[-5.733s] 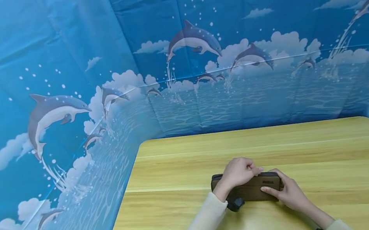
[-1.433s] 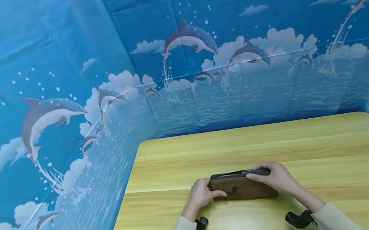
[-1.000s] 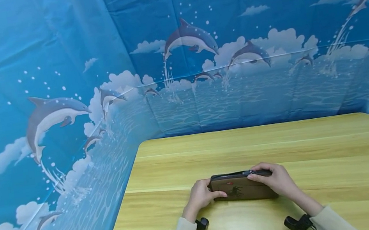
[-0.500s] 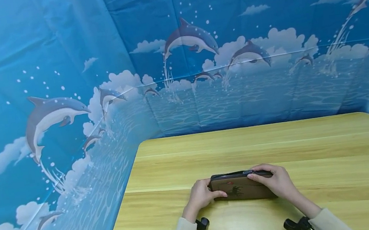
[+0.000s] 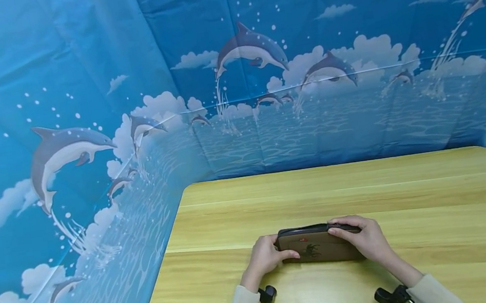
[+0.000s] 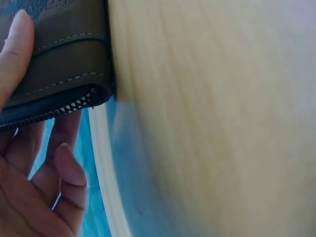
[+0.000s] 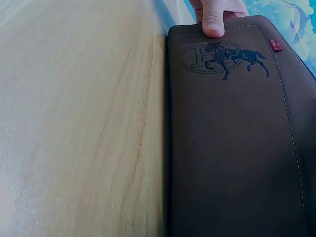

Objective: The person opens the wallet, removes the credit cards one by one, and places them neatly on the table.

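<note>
A brown zip-around wallet (image 5: 329, 249) stands on its long edge on the table. A dark horse print and a small red tag (image 7: 275, 45) mark its front face. My left hand (image 5: 264, 258) grips its left end, thumb on the front and other fingers behind. Zip teeth (image 6: 74, 105) show round that end in the left wrist view, bordering a dark strip. At the top right, my right hand (image 5: 369, 238) pinches the wallet's zip edge between thumb and fingers. The zip pull is hidden under those fingers, and the right hand is out of the right wrist view.
The light wood-grain table (image 5: 216, 227) has rounded far corners. Blue sheeting (image 5: 342, 127) printed with dolphins rises behind it and along both sides. Black wrist cameras (image 5: 393, 298) sit on both wrists, below the cream sleeves.
Earlier, my left hand reached over the wallet's top and another face showed; now the horse face shows and that hand grips the left end. Lately my right hand has slid slightly right along the zip.
</note>
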Demonstrator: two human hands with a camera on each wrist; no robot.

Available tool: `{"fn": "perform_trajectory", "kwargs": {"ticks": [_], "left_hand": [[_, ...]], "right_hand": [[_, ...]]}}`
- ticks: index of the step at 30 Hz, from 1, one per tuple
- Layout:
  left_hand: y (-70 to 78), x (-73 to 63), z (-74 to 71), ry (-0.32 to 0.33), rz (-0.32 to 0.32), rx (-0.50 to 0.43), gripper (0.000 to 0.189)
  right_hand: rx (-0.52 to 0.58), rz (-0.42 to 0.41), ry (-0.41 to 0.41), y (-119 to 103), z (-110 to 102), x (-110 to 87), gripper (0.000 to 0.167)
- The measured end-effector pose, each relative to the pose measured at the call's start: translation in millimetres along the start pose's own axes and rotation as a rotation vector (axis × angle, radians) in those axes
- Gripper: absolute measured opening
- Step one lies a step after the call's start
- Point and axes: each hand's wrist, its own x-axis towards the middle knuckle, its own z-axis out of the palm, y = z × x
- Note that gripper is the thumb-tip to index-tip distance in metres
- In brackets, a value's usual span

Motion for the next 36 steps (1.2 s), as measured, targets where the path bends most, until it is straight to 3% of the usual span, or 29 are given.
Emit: {"fn": "perform_trajectory", "kwargs": {"ticks": [13, 22, 28, 36], "left_hand": [[-0.3, -1.2, 0.2, 0.0, 0.013, -0.006, 0.031], [-0.2, -1.9, 0.4, 0.002, -0.001, -0.005, 0.032], [-1.5, -1.6, 2.6, 0.01, -0.019, -0.008, 0.035], [-2.1, -0.4, 2.3, 0.013, -0.001, -0.012, 0.034]], "right_hand": [[-0.021, 0.052, 0.005, 6, -2, -1.0, 0.014], [-0.037, 0.02, 0.061, 3, 2, -1.7, 0.005], [-0.01, 0.034, 0.066, 4, 2, -3.8, 0.012], [0.022, 0.037, 0.039, -30, -8, -3.5, 0.016]]}}
